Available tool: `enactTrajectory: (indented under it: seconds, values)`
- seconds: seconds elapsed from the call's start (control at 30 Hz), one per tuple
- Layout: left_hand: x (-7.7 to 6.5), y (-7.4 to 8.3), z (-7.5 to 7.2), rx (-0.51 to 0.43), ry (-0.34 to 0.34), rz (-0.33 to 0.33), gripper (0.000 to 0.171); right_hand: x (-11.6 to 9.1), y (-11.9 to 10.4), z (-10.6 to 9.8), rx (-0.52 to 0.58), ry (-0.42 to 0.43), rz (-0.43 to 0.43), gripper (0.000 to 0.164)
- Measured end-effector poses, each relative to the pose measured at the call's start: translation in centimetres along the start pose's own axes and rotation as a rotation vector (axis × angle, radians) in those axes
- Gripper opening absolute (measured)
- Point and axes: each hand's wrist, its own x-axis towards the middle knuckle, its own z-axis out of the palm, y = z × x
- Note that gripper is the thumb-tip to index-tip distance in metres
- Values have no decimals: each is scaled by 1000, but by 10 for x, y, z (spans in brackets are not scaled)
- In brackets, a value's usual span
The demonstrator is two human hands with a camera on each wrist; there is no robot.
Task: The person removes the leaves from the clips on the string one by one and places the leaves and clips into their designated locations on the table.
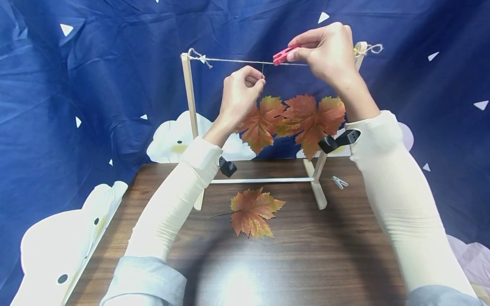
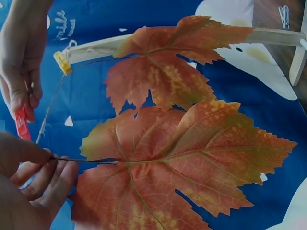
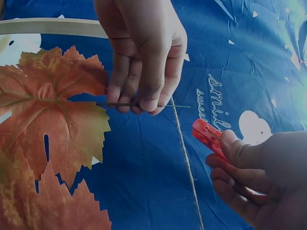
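Fingers, left: the left hand pinches one thin stem, thumb and fingertips tight together.
Fingers, right: and look, the right hand grips one red peg between thumb and fingers, just beside the string.
Leaves: three on show! One held leaf hangs below the left hand; a second leaf hangs beside it; a third leaf lies on the table.
Pegs: three again, red in the grip, one yellow peg at the string's right end, one white peg on the table.
String: just one, stretched between two wooden posts; the stem's tip crosses it in view, though touching or apart is hard to tell.
Bar: one white bar, low between the posts.
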Motion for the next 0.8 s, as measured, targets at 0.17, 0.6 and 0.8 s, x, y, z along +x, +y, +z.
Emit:
enactTrajectory:
  seconds: [0.17, 0.6, 0.8]
  values:
    - [-3, -1, -4, -25, 6, 1, 12, -5, 2, -4, 14, 2, 18, 43]
    - [-16, -3, -13, -69, 20, 20, 12, -19, 20, -10, 124, -5, 32, 40]
    - [-22, -8, -17, -108, 35, 40, 11, -28, 31, -11, 266, -23, 23, 41]
